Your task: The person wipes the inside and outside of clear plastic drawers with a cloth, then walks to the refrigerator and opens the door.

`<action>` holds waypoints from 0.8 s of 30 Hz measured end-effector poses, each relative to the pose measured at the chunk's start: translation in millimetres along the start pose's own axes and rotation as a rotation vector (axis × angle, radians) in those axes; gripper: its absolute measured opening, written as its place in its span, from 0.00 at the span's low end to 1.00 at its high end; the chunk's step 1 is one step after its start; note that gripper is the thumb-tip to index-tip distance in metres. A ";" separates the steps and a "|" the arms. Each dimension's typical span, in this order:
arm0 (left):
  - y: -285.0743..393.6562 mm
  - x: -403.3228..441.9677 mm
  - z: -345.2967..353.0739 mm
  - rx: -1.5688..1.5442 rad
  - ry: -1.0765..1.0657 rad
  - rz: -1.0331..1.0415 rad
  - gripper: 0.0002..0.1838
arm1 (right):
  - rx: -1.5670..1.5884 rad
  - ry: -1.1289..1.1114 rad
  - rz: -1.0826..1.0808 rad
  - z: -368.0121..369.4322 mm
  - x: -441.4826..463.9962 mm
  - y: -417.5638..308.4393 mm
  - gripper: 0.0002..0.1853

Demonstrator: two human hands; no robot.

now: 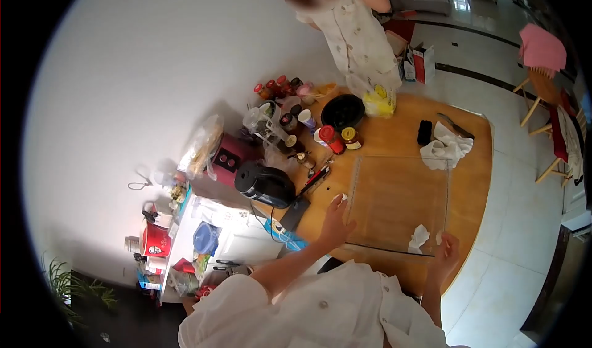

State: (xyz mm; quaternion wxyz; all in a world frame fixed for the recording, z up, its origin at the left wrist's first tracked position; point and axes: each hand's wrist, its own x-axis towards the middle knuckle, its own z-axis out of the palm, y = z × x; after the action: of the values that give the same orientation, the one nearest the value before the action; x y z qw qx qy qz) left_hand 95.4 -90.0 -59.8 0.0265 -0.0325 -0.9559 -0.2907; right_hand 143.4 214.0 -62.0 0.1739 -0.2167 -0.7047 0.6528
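In front of me on the wooden table stands a clear box-like panel with a dark front edge. At its left edge, my left hand is closed on a small piece of white tissue. Near the front right corner, my right hand has curled fingers with a small white scrap at their tips, which looks like tissue. A crumpled white paper lies at the panel's front, close to my right hand.
Beyond the panel are a red-lidded jar, a yellow-lidded jar and a black bowl. A black kettle stands left. White cloth and a knife lie at the far right. Another person stands behind the table.
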 end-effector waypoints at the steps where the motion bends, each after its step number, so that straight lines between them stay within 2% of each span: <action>1: 1.7 2.3 -2.1 0.002 -0.004 -0.004 0.35 | -0.015 0.002 -0.010 0.4 0.7 1.5 0.06; 9: -9.9 -3.1 5.3 0.000 0.027 0.057 0.37 | 0.033 0.038 -0.010 2.9 0.0 4.2 0.06; 12: -1.6 -1.4 2.0 -0.068 -0.008 -0.016 0.37 | 0.063 0.030 -0.020 1.3 0.7 6.6 0.06; 19: 0.5 -1.5 -0.5 -0.046 -0.005 -0.006 0.36 | 0.018 0.039 -0.035 3.1 -0.5 1.8 0.08; 24: 0.9 -0.3 -1.4 -0.051 -0.001 0.015 0.36 | 0.058 0.043 -0.041 4.0 -0.8 6.6 0.06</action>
State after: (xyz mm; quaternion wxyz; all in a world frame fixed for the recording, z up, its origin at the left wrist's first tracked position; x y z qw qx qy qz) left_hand 95.8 -90.1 -58.1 0.0273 -0.0405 -0.9480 -0.3145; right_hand 142.5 210.6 -68.9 0.2087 -0.2112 -0.6858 0.6645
